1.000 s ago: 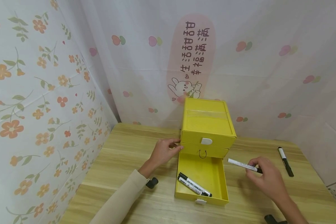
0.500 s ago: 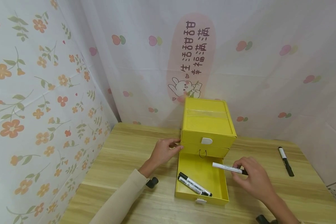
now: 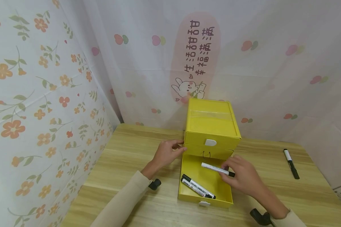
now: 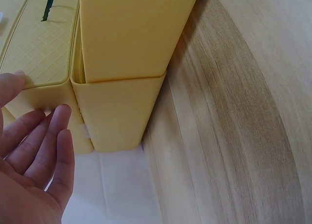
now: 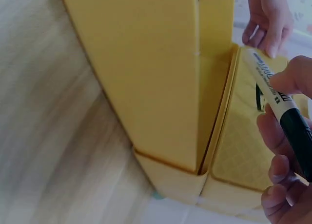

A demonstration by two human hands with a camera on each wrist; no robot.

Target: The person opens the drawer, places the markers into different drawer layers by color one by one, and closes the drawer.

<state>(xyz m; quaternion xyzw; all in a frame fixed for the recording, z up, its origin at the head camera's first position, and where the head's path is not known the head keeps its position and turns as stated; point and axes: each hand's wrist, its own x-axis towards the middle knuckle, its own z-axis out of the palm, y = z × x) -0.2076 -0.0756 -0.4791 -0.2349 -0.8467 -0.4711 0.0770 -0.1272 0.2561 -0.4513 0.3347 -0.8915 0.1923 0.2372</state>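
A yellow drawer box (image 3: 211, 124) stands on the table with its bottom drawer (image 3: 226, 193) pulled out. Two white-and-black markers (image 3: 199, 186) lie side by side in the drawer's front left part. Above the drawer, my right hand (image 3: 242, 175) pinches another marker (image 3: 213, 167) near its black end, the white end pointing left. The right wrist view shows this marker (image 5: 270, 90) between thumb and fingers. My left hand (image 3: 167, 154) rests at the box's left front corner, thumb on the middle drawer's front and loosely bent fingers (image 4: 57, 117) along its side.
A further marker (image 3: 291, 164) lies on the wooden table (image 3: 130, 157) at the right. The top drawer has a white tab (image 3: 210, 142), the middle one a thin dark loop (image 3: 206, 154). Printed curtains (image 3: 147, 78) hang behind and at the left.
My right hand has moved left with its marker, from beside the pulled-out drawer to over it. The left hand stays at the box's corner.
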